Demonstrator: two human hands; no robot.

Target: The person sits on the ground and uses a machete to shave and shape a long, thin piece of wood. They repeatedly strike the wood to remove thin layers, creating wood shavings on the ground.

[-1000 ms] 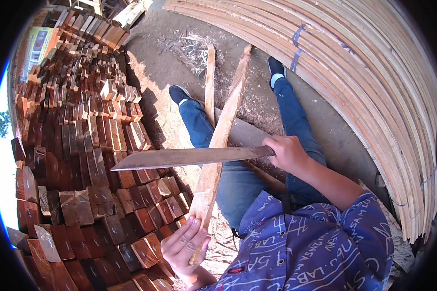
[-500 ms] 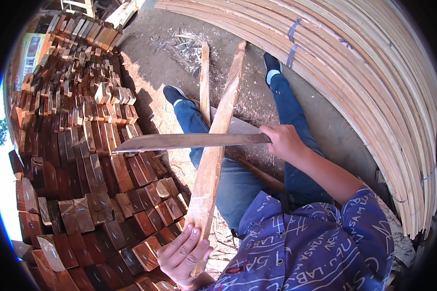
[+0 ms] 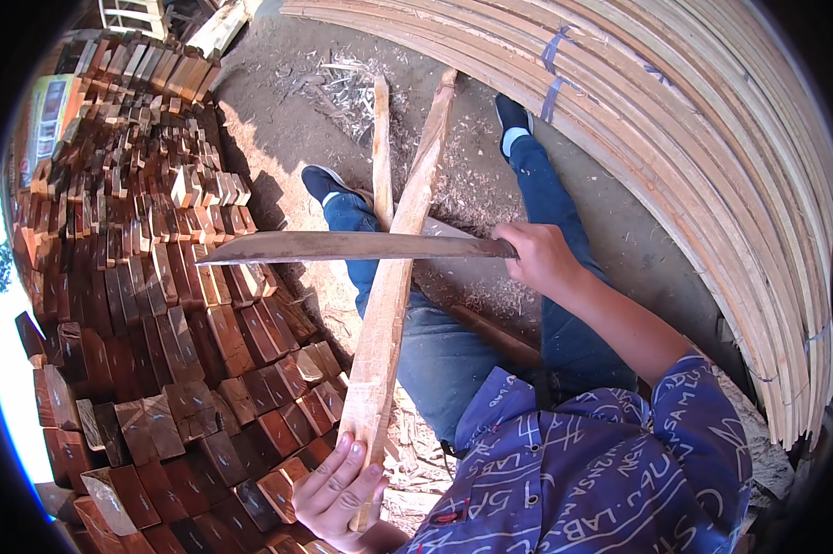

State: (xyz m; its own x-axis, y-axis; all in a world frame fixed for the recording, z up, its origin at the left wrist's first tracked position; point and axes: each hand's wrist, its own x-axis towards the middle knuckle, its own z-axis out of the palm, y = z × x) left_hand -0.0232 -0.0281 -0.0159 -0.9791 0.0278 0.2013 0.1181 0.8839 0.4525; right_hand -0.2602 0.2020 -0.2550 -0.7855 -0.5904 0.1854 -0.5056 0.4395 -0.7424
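Observation:
My left hand [image 3: 340, 485] is closed around the near end of a long, pale wooden plank [image 3: 380, 343], which slants away from me between my legs. In my right hand [image 3: 538, 254] is the handle of a machete [image 3: 352, 246]. Its long grey blade points left and lies crosswise over the middle of the plank; whether it touches the wood I cannot tell. Beyond the blade, a narrower wooden stick [image 3: 381, 152] stands beside the plank, its lower part hidden behind it.
Stacked reddish-brown wood blocks [image 3: 167, 332] fill the left side. Long pale boards [image 3: 675, 120], bundled with blue straps [image 3: 553, 78], curve along the right. Wood shavings [image 3: 347, 97] litter the ground ahead, near my dark shoes [image 3: 513, 113].
The machete and my right hand have shifted slightly up the plank, away from me. The plank and my left hand sit a little further left in the picture.

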